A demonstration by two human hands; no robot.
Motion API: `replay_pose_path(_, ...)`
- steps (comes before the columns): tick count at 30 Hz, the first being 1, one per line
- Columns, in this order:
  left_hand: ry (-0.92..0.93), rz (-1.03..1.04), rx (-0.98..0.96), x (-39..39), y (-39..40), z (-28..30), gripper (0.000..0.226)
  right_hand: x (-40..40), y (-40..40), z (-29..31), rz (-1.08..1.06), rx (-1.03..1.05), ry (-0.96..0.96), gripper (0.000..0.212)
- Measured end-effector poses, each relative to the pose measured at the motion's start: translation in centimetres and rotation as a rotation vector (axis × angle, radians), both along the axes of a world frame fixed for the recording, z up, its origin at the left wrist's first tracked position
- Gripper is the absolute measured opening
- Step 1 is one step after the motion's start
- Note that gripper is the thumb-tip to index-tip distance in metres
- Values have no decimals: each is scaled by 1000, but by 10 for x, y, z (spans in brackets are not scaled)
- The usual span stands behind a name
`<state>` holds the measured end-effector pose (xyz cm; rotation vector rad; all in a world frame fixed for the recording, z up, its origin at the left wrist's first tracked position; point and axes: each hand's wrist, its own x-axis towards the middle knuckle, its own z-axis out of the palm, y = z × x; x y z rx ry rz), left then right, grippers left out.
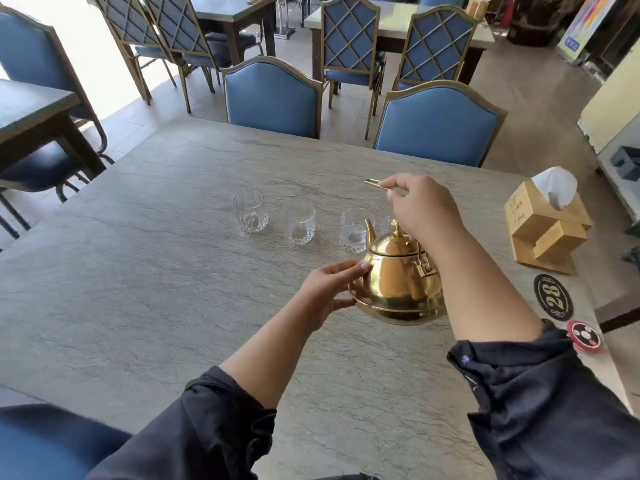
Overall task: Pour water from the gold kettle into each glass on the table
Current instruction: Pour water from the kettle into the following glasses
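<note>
The gold kettle [398, 282] hangs just above the grey stone table [138, 271], its spout pointing away toward the glasses. My right hand [422, 206] is closed around the kettle's raised handle, whose end sticks out past my fingers. My left hand [332, 289] rests against the kettle's left side near its base. Three cut-glass tumblers stand in a row beyond: the left glass [250, 215], the middle glass [299, 221] and the right glass [354, 230], just behind the spout. A further glass [386, 224] peeks out behind my right wrist, mostly hidden.
A wooden tissue box [547, 223] stands at the table's right edge. A black round "28" marker [553, 297] and a red round sticker [583, 336] lie near it. Two blue chairs [273, 95] face me across the table; more tables and chairs stand behind.
</note>
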<state>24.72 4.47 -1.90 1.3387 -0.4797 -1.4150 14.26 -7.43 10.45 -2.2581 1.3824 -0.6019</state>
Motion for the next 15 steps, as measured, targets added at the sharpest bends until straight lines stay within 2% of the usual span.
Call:
replay_pose_path(8,-19,81,-23,7,8,0,71,-1,14,2,29,-52,-68,25)
replay_pose_path(15,-35,186,-42,27,22,8,67,31,19,15,113,-81,-75,26)
